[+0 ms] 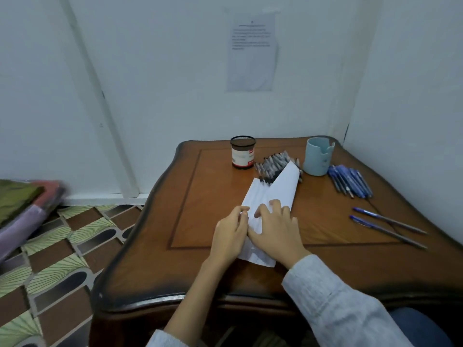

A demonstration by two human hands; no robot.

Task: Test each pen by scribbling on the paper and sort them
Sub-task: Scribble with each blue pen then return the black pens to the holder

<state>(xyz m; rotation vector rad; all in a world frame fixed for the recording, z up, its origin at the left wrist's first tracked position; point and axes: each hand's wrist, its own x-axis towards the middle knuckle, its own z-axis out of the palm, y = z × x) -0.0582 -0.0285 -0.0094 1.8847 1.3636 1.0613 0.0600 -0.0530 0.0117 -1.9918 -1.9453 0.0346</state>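
Observation:
A folded white sheet of paper (275,189) lies slantwise in the middle of the wooden table (200,221). My left hand (229,234) pinches its left edge with curled fingers. My right hand (274,227) presses on the paper with spread fingers. The far end of the paper covers part of a heap of several dark pens (273,162). Several blue pens (349,181) lie in a bunch at the right, and two more blue pens (385,225) lie apart nearer the right edge.
A black mesh pen cup (242,152) and a light blue cup (317,156) stand at the back of the table. White walls close the back and right sides. A printed sheet (251,52) hangs on the wall. Patterned floor and a cloth bundle (22,209) are at left.

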